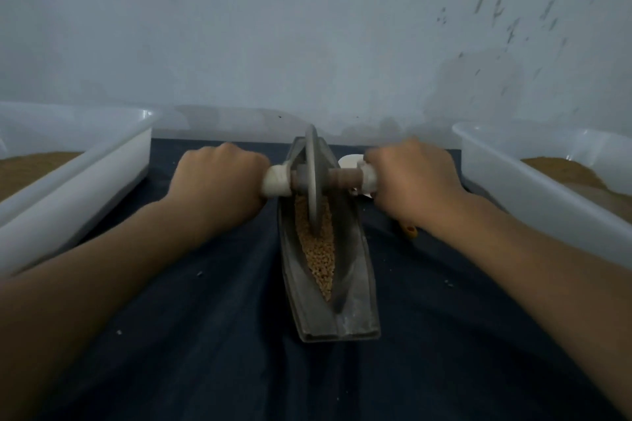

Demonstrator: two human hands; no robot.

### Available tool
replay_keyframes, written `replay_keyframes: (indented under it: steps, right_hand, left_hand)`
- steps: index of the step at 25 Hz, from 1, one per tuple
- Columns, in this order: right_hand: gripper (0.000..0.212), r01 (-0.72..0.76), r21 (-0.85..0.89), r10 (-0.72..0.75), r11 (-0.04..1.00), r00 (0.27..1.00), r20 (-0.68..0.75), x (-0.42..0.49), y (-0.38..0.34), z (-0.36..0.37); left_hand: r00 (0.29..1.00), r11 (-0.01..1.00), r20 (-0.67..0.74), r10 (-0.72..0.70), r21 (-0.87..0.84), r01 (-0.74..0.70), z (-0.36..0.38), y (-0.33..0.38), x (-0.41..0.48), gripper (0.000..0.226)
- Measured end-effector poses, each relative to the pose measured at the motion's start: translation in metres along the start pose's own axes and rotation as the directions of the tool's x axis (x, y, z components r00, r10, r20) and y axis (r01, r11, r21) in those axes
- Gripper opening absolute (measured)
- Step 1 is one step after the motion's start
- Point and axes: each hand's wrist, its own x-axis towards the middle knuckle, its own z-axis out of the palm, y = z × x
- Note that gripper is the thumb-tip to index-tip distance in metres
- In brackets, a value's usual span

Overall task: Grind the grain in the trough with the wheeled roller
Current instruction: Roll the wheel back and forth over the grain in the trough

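Grain (319, 249) lies in trough (325, 249), mid cloth (205, 335), long axis running away from person. Roller (312, 181) disc stands upright in groove toward far end, likely biting grain. Left hand (219, 181) and right hand (410, 181) each clamped on axle end, balancing disc. Groove walls guide travel; near half open. Bins (102, 161) flank both sides, well apart.

hands (219, 181) 2 | tubs (85, 161) 2 | trough (355, 284) 1 | roller (312, 178) 1
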Motion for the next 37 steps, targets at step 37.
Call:
replay_keyframes:
  steps: [37]
  right_hand:
    - [0.021, 0.058, -0.013, -0.059, 0.998, 0.998, -0.039, -0.029, -0.002, -0.009]
  left_hand:
    - [0.978, 0.988, -0.135, 0.156, 0.033, -0.153, -0.016, -0.008, -0.033, 0.014]
